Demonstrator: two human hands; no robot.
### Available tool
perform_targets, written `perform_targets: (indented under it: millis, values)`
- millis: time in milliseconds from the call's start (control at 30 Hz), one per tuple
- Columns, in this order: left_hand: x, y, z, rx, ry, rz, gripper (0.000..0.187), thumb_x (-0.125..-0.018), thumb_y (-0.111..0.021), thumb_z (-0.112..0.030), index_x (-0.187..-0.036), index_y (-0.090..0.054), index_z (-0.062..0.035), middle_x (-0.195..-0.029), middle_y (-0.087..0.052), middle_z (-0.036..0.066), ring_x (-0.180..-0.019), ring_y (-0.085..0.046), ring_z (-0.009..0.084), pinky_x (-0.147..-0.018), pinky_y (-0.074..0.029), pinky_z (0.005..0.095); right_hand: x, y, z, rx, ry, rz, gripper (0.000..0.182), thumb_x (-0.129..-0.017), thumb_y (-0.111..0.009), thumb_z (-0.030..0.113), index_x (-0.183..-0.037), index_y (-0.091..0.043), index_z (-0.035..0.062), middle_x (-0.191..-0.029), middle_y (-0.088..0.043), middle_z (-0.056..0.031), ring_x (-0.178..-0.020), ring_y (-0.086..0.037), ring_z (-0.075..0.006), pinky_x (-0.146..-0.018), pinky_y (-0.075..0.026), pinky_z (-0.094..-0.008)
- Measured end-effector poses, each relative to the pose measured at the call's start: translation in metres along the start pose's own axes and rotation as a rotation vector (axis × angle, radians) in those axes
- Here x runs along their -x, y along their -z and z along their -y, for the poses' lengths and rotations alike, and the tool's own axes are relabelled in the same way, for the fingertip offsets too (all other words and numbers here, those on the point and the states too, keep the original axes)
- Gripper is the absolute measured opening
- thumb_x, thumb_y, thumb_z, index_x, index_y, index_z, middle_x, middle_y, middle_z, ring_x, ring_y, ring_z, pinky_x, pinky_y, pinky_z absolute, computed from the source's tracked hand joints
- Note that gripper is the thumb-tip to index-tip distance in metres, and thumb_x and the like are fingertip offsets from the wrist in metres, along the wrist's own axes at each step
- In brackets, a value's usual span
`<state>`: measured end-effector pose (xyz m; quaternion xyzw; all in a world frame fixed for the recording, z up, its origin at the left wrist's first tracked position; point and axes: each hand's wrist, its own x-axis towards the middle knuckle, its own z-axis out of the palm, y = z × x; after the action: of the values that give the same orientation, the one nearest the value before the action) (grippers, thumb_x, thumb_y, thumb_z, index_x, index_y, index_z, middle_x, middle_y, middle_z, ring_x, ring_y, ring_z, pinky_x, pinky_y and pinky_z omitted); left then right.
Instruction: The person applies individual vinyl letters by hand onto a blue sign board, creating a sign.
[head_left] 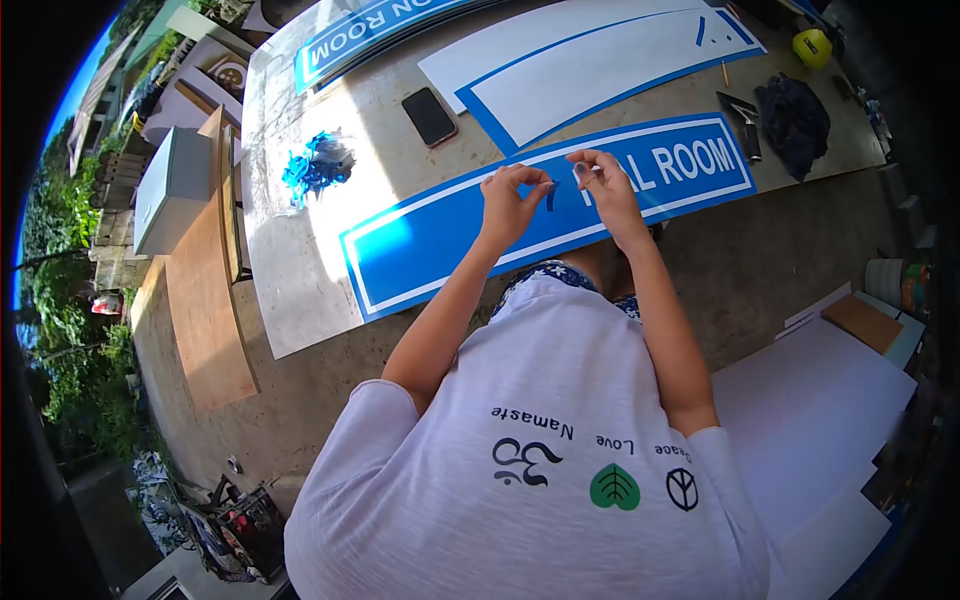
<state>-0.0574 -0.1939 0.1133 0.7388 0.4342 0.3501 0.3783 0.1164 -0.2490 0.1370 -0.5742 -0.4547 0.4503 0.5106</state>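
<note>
My left hand [512, 207] is closed in a pinch on a small dark blue strip [551, 198], which hangs from the fingertips above the sign. Close beside it, my right hand [612, 198] is raised with thumb and fingers curled together. A small dark spot shows at its fingertips, too small to name. Under both hands lies a long blue sign [430, 248] with a white border and white letters ending in "AL ROOM"; my right hand hides part of the lettering. To the left, a crumpled pile of blue scraps [318, 170] sits on the table [290, 290].
A phone [430, 117] lies beyond the sign. White panels with blue edging [560, 60] and another blue sign [350, 42] are behind it. At the right are a cutter-like tool [748, 128], dark cloth [793, 125] and a yellow-green object [811, 47]. White sheets [810, 430] lie below right.
</note>
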Motion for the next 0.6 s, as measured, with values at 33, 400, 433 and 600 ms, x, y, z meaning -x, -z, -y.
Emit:
perform_targets:
  millis: [33, 400, 433, 600]
  values:
    - [0.002, 0.008, 0.002, -0.109, -0.006, -0.047, 0.01, -0.079, -0.075, -0.02, -0.084, -0.071, -0.0123, -0.082, -0.068, 0.001, -0.086, -0.059, 0.0196, -0.091, -0.033, 0.0428, 0.002, -0.003, 0.002, 0.031, 0.059, -0.068, 0.029, -0.097, -0.058, 0.029, -0.113, -0.061, 0.0058, -0.101, -0.05, -0.0034, -0.082, -0.052, -0.0092, -0.074, -0.044, -0.0226]
    - [-0.05, 0.315, 0.213, -0.453, 0.426, -0.674, 0.03, -0.077, -0.076, -0.034, -0.096, -0.074, -0.0119, -0.106, -0.065, 0.013, -0.101, -0.06, 0.029, -0.086, -0.046, 0.044, 0.075, 0.047, -0.037, -0.169, -0.096, -0.166, 0.032, -0.099, -0.054, 0.026, -0.126, -0.052, 0.0081, -0.101, -0.047, 0.0016, -0.083, -0.049, -0.0059, -0.085, -0.042, -0.0215]
    - [-0.053, 0.337, 0.242, -0.402, 0.542, -0.629, 0.031, -0.074, -0.078, -0.037, -0.097, -0.075, -0.0157, -0.107, -0.065, 0.012, -0.102, -0.06, 0.0299, -0.087, -0.045, 0.0469, 0.081, 0.054, -0.045, -0.217, -0.131, -0.196, 0.031, -0.098, -0.055, 0.023, -0.125, -0.053, 0.0077, -0.101, -0.047, 0.0012, -0.083, -0.048, -0.0062, -0.083, -0.042, -0.0219]
    - [-0.054, 0.345, 0.259, -0.843, 0.812, -0.659, 0.034, -0.071, -0.08, -0.042, -0.1, -0.074, -0.0253, -0.103, -0.069, 0.011, -0.106, -0.057, 0.0311, -0.09, -0.045, 0.0483, 0.105, 0.072, -0.067, -0.294, -0.236, -0.308, 0.029, -0.1, -0.053, 0.02, -0.126, -0.052, 0.0082, -0.105, -0.05, 0.0009, -0.085, -0.052, -0.0047, -0.082, -0.045, -0.0209]
